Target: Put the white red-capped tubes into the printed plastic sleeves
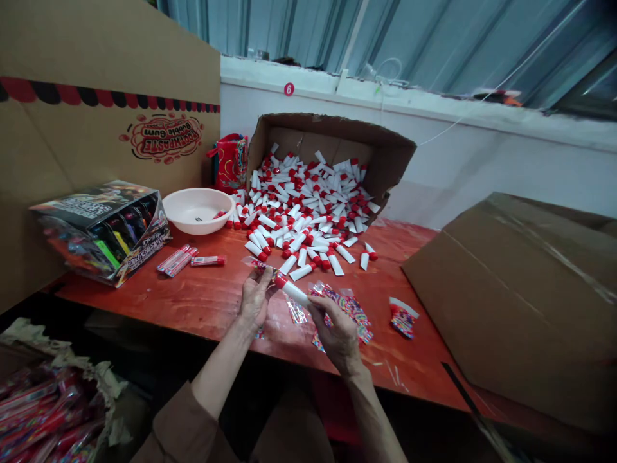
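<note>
L hand: thumb + fingers pinching a small printed wrapper, clear end sticking out past the fingertips. R hand: pinching the white tail of the held tube btwn thumb and fingers. Tube is tilted, red cap end up-left at the wrapper, white end down-right in R hand. Can't tell if the cap is inside the wrapper. Both over the front of the red bench, approx mid.

Under/beside R hand: spread of printed wrappers on bench. One more wrapper bundle well apart, to the right.

Behind the hands: big loose pile of white tubes w/ red caps, spilling out of an open carton on its side.

Left side of bench: pink bowl w/ a few small red items in it, packed tubes in front of it, display box w/ colourful items further L. Red bag behind bowl, next to the carton. Tall printed cardboard at back L, big brown box on R. Bottom L, below bench level: open sack full of packed red pcs.
</note>
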`<action>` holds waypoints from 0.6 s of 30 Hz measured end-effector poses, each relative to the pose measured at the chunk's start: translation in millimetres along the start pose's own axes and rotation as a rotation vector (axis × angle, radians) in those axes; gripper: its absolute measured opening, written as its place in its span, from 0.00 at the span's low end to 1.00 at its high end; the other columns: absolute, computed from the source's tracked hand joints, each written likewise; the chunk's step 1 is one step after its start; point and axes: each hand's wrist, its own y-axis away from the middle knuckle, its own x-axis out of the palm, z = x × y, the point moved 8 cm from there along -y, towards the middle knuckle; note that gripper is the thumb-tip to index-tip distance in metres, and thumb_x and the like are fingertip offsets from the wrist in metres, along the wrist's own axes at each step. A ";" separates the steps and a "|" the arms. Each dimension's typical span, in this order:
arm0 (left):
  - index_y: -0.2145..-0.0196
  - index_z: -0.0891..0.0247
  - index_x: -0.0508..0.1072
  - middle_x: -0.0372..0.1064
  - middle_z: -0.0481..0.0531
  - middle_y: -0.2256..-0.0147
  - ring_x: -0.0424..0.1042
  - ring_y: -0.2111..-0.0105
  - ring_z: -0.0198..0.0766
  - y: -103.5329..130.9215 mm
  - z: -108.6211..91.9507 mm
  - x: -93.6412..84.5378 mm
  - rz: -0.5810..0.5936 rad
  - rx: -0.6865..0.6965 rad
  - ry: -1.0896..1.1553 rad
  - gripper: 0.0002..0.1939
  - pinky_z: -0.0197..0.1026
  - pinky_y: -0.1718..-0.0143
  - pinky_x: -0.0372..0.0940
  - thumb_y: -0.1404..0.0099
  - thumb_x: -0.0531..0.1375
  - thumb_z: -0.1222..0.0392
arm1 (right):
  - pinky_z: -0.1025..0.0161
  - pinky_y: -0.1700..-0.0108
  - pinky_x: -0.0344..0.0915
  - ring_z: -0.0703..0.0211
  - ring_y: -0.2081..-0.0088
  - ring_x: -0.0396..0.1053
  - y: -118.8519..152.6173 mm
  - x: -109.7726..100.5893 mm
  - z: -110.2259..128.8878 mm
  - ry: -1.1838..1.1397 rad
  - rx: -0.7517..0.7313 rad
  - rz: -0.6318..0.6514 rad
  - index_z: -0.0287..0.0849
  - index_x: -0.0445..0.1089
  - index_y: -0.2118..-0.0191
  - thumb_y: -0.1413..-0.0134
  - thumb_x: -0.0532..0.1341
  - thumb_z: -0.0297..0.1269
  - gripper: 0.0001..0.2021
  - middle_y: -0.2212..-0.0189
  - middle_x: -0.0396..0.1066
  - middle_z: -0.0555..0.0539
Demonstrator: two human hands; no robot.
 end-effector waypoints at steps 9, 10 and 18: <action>0.66 0.64 0.71 0.73 0.49 0.69 0.73 0.69 0.34 0.0 6.9 -5.3 0.005 -0.047 0.030 0.21 0.39 0.62 0.68 0.51 0.74 0.53 | 0.62 0.65 0.69 0.58 0.68 0.73 10.0 7.1 -5.9 -0.022 0.069 -0.080 0.46 0.73 0.55 0.37 0.59 0.38 0.08 0.65 0.76 0.47; 0.65 0.64 0.71 0.74 0.49 0.68 0.73 0.69 0.34 0.0 7.9 -5.0 0.015 -0.050 0.017 0.21 0.39 0.62 0.68 0.51 0.74 0.54 | 0.62 0.65 0.69 0.58 0.67 0.73 10.0 8.0 -4.5 -0.021 0.067 -0.076 0.47 0.73 0.55 0.37 0.58 0.38 0.08 0.64 0.77 0.47; 0.63 0.67 0.75 0.75 0.54 0.63 0.73 0.65 0.37 19.9 16.8 5.5 0.089 -0.098 -0.081 0.20 0.40 0.59 0.68 0.50 0.74 0.57 | 0.58 0.63 0.71 0.55 0.66 0.73 13.0 12.9 -1.2 -0.100 0.145 -0.116 0.47 0.74 0.58 0.39 0.60 0.39 0.07 0.66 0.76 0.46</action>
